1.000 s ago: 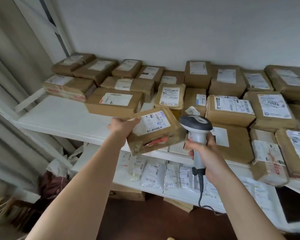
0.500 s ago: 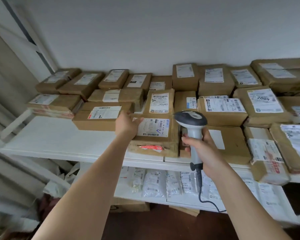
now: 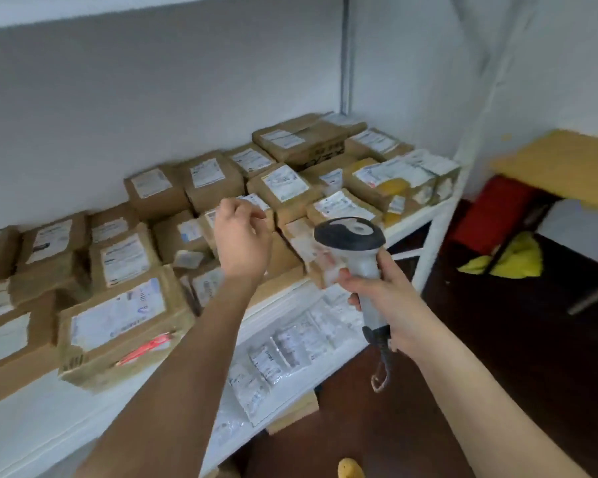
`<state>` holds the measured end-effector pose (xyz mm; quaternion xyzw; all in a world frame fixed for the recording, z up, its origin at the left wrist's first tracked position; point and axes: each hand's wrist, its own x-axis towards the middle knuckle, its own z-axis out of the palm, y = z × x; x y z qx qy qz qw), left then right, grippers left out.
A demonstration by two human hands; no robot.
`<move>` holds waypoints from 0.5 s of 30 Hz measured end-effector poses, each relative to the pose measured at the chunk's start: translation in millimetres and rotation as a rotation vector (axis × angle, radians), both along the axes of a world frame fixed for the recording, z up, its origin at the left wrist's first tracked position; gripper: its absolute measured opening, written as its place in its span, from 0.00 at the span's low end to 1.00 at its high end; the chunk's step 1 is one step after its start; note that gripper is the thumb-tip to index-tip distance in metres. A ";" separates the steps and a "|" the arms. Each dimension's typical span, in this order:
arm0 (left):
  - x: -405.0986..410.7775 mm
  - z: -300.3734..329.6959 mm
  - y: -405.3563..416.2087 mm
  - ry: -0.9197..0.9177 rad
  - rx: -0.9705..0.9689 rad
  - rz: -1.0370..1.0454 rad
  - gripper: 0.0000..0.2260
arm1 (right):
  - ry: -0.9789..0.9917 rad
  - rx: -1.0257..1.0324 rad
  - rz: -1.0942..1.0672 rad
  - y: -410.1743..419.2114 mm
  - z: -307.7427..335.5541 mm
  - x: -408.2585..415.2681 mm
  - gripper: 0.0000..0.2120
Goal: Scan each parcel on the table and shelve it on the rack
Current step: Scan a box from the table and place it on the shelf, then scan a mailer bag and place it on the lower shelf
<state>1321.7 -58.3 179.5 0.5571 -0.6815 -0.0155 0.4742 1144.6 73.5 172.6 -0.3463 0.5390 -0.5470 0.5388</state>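
Note:
The brown parcel (image 3: 125,326) with a white label and red tape lies on the white rack shelf (image 3: 32,419) at the front left. My left hand (image 3: 242,239) hovers empty above the parcels to its right, fingers loosely curled. My right hand (image 3: 384,301) grips the handle of the grey barcode scanner (image 3: 351,243), whose dark head points toward the rack. Several brown labelled parcels (image 3: 283,184) cover the shelf back to the wall.
A lower shelf (image 3: 325,370) holds white plastic mailers (image 3: 290,343). To the right stand a yellow-topped table (image 3: 560,167), a red item (image 3: 491,212) and a yellow cloth (image 3: 511,257) over a dark floor. The rack's white post (image 3: 439,229) marks its right end.
My left hand has let go of the parcel, which now lies on the shelf, and has lifted away to the right. The view has swung right toward the table.

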 end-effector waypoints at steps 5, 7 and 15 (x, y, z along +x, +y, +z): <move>-174.0 -1.1 23.6 0.078 0.043 -0.452 0.08 | 0.033 0.001 -0.373 70.7 10.4 -116.2 0.20; -235.9 -2.7 39.2 0.088 0.079 -0.630 0.09 | 0.034 -0.003 -0.504 96.7 10.8 -159.6 0.20; -452.9 -31.7 60.1 -0.011 0.209 -0.944 0.12 | -0.019 0.002 -0.729 137.9 -20.1 -318.6 0.17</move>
